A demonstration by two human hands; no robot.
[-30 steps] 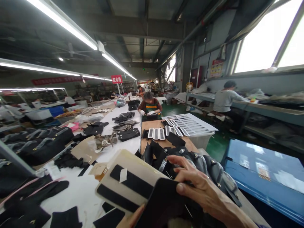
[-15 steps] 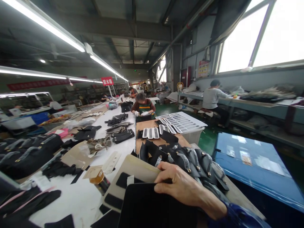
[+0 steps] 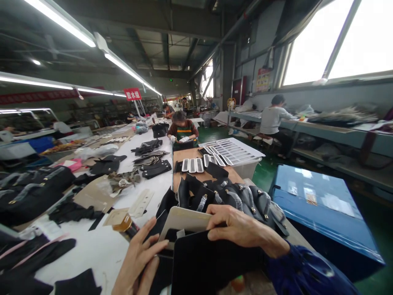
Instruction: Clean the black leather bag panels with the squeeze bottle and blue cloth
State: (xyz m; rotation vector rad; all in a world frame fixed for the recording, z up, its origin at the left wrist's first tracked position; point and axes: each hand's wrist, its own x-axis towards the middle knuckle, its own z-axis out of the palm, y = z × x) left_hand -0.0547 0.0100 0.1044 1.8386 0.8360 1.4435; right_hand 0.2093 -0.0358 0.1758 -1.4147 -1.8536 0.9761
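My right hand [image 3: 238, 227] is closed on the top edge of a black flat panel [image 3: 208, 262] with rounded corners, thumb on its near face. Behind it stands a beige-faced panel [image 3: 186, 219], with my right fingers at its upper edge; whether the two are joined I cannot tell. A dark strip and a small pale tab show on the beige side. My left hand [image 3: 143, 256] is open, fingers stretched out along the left side of these panels, its fingertips by the beige one. Just beyond lies a pile of black bag pieces [image 3: 242, 196] with wrapped handles and gold-coloured fittings.
On the white table [image 3: 104, 254] left are an amber container [image 3: 124, 223], a beige card [image 3: 141, 203] and black pieces [image 3: 78, 282]. White frames [image 3: 193, 165] lie further off. A blue box [image 3: 310, 213] stands right. One person [image 3: 182, 129] works ahead, another [image 3: 273, 116] sits right.
My left hand has come into view beside the panels. My right hand still grips the black panel, which has shifted right, and less of the beige face shows.
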